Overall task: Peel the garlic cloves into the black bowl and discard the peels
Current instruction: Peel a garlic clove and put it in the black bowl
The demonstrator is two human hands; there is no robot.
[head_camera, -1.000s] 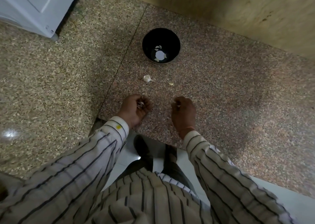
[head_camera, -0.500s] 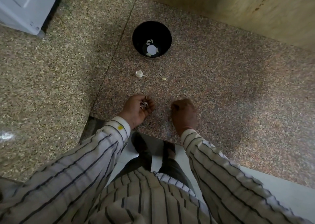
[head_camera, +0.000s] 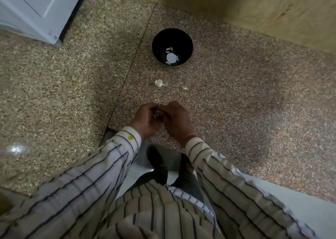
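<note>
**Both hands meet over garlic at the near edge of the bench**

The speckled stone bench (head_camera: pixel 236 96) fills most of the view, with a tan wall (head_camera: pixel 236 7) along its far edge and a white appliance (head_camera: pixel 32 7) at its far left corner. Striped sleeves (head_camera: pixel 76 189) reach in from the near edge. The black bowl (head_camera: pixel 187 44) stands toward the far edge, holding a few pale peeled cloves (head_camera: pixel 170 49). The left hand (head_camera: pixel 145 119) and right hand (head_camera: pixel 179 118) touch just inside the near edge, fingers curled around a small piece of garlic (head_camera: pixel 156 113) pinched between them. Between the hands and the bowl lie a loose garlic clove (head_camera: pixel 159 83) and, just right of it, a smaller scrap (head_camera: pixel 184 88).
</note>
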